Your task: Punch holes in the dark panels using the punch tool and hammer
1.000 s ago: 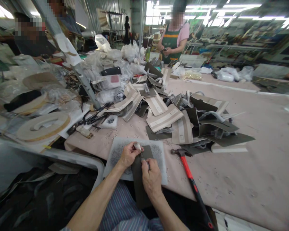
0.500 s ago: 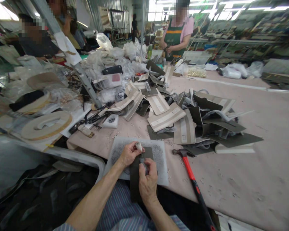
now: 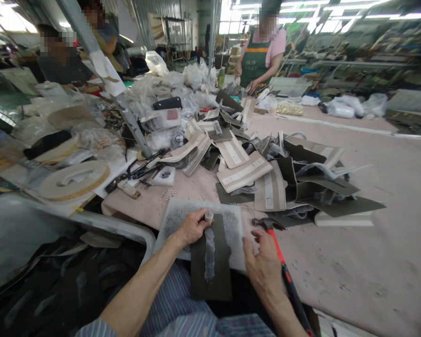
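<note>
My left hand (image 3: 193,226) is closed around a short punch-like tool with a round, whitish top (image 3: 208,216), which stands upright at the upper end of a dark grey-green panel (image 3: 220,262). A strip wrapped in clear plastic (image 3: 209,255) runs down the middle of that panel. Beneath the panel's upper part lies a pale, pitted block (image 3: 171,217). Apart from the panel, my right hand (image 3: 263,257) is beside the red and black handle of a hammer (image 3: 278,248); its fingers are loosely curled and apart, with nothing seen in them.
Beyond the block lies a heap of beige and dark panels (image 3: 245,173). Pliers-like tools (image 3: 143,169) and a roll of tape (image 3: 75,180) are to the left. A bin of dark pieces (image 3: 66,281) stands at lower left. A person in a green apron (image 3: 257,58) stands across the table.
My right hand has left the panel and moved right to the hammer handle, uncovering the plastic-wrapped strip. My left hand still holds the tool, now more upright. The view has shifted slightly.
</note>
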Demonstrator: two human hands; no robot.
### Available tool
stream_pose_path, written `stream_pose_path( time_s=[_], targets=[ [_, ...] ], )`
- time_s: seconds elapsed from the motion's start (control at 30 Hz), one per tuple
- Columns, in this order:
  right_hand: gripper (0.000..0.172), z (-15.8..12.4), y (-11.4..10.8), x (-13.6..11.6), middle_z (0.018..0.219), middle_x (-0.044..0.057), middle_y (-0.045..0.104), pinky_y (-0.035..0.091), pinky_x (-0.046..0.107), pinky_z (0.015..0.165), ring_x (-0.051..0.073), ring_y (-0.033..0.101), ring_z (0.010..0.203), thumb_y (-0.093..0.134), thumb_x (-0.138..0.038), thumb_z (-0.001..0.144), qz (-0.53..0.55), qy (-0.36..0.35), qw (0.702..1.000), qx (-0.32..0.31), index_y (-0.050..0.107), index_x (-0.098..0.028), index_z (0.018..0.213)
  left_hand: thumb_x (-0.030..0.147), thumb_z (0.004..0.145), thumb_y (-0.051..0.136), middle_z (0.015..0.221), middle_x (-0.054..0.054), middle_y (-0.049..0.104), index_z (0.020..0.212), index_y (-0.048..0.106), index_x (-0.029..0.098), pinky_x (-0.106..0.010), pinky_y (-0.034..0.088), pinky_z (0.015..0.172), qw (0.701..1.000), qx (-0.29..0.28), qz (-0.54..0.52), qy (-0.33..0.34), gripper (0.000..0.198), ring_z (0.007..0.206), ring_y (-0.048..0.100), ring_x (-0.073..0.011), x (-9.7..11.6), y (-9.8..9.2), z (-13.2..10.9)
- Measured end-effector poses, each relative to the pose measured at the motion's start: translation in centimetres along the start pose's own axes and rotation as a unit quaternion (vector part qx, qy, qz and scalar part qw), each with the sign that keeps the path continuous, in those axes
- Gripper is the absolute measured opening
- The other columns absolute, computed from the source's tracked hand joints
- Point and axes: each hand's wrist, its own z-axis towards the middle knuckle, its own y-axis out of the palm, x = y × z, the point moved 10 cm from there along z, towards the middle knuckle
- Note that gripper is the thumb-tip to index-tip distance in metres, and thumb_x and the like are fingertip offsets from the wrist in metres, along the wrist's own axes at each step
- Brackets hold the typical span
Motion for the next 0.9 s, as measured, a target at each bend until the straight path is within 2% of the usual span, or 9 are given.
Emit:
stream_pose_path(
  time_s=[0.13,0.27,0.4,0.53,0.63,0.73,0.8,0.83,0.9],
  targets=[
    [0.021,-1.0,-0.4,7.9,0.093,0.014,0.06,0.045,0.037,0.073,0.028,0.06,0.085,0.046,-0.028,0.092,-0.264,0.022,0.958,-0.109,0.056,-0.013,0.103,0.015,0.085,0.055,0.086,-0.002,0.069,0.09,0.065,0.018,-0.027,0.047,0.079,0.999,0.033,-0.012,0.01,0.012,0.082,0.063,-0.0168,0.4,-0.2,-0.7],
    [0.018,-2.4,-0.8,12.5,0.086,0.011,0.06,0.04,0.034,0.064,0.023,0.061,0.072,0.036,-0.013,0.09,-0.278,0.047,0.944,-0.169,0.054,-0.018,0.089,0.016,0.084,0.055,0.086,-0.003,0.069,0.088,0.066,0.019,-0.027,0.048,0.079,0.998,0.057,-0.025,0.009,0.012,0.083,0.063,-0.0177,0.3,-0.3,-1.1],
    [0.012,-2.1,-1.7,14.5,0.083,0.013,0.063,0.043,0.036,0.064,0.028,0.065,0.076,0.042,-0.027,0.091,-0.191,0.099,0.961,-0.176,0.051,-0.021,0.088,0.017,0.083,0.056,0.085,-0.004,0.069,0.086,0.066,0.019,-0.029,0.048,0.078,0.997,0.062,-0.035,0.015,0.011,0.082,0.063,-0.019,0.4,-0.3,-1.1],
    [0.023,-2.0,-0.9,13.7,0.074,0.006,0.06,0.044,0.034,0.061,0.025,0.062,0.067,0.05,-0.045,0.087,-0.146,0.109,0.967,-0.179,0.044,-0.025,0.077,0.017,0.082,0.057,0.082,-0.003,0.069,0.086,0.067,0.02,-0.029,0.047,0.076,0.997,0.067,-0.041,0.015,0.011,0.079,0.063,-0.0188,0.2,-0.3,-1.0],
    [0.024,-2.5,0.4,13.7,0.063,0.003,0.054,0.042,0.032,0.055,0.022,0.057,0.059,0.05,-0.044,0.083,-0.019,0.229,0.95,-0.212,0.039,-0.026,0.071,0.016,0.081,0.057,0.082,-0.003,0.069,0.086,0.067,0.019,-0.028,0.047,0.075,0.997,0.068,-0.045,0.015,0.013,0.077,0.062,-0.0176,0.0,-0.2,-1.1],
    [0.021,-4.0,2.4,11.4,0.062,-0.002,0.049,0.038,0.026,0.046,0.014,0.046,0.046,0.051,-0.042,0.079,0.238,0.374,0.851,-0.281,0.04,-0.025,0.074,0.014,0.08,0.056,0.081,-0.002,0.068,0.087,0.068,0.018,-0.027,0.047,0.075,0.997,0.069,-0.039,0.02,0.014,0.077,0.061,-0.0168,0.0,-0.2,-1.2],
    [0.023,-3.6,2.2,8.4,0.064,-0.005,0.046,0.032,0.023,0.04,0.01,0.037,0.04,0.051,-0.045,0.08,0.325,0.393,0.811,-0.287,0.044,-0.024,0.081,0.013,0.081,0.056,0.08,-0.001,0.067,0.087,0.067,0.018,-0.027,0.047,0.076,0.997,0.066,-0.036,0.021,0.014,0.077,0.061,-0.0168,-0.1,-0.1,-1.2],
    [0.026,-2.9,1.5,7.0,0.063,-0.006,0.044,0.028,0.023,0.037,0.01,0.033,0.038,0.05,-0.05,0.082,0.324,0.379,0.822,-0.277,0.045,-0.024,0.084,0.014,0.081,0.056,0.081,-0.001,0.067,0.088,0.068,0.018,-0.027,0.046,0.076,0.997,0.063,-0.035,0.02,0.014,0.078,0.061,-0.0169,-0.2,-0.1,-1.2],
    [0.035,-0.4,-0.6,3.8,0.058,-0.006,0.043,0.027,0.023,0.037,0.011,0.035,0.038,0.043,-0.059,0.088,0.265,0.287,0.892,-0.227,0.048,-0.024,0.087,0.014,0.083,0.056,0.082,-0.002,0.068,0.088,0.068,0.018,-0.027,0.046,0.076,0.997,0.06,-0.037,0.017,0.014,0.078,0.061,-0.0168,-0.4,0.0,-1.2]
  ],
)
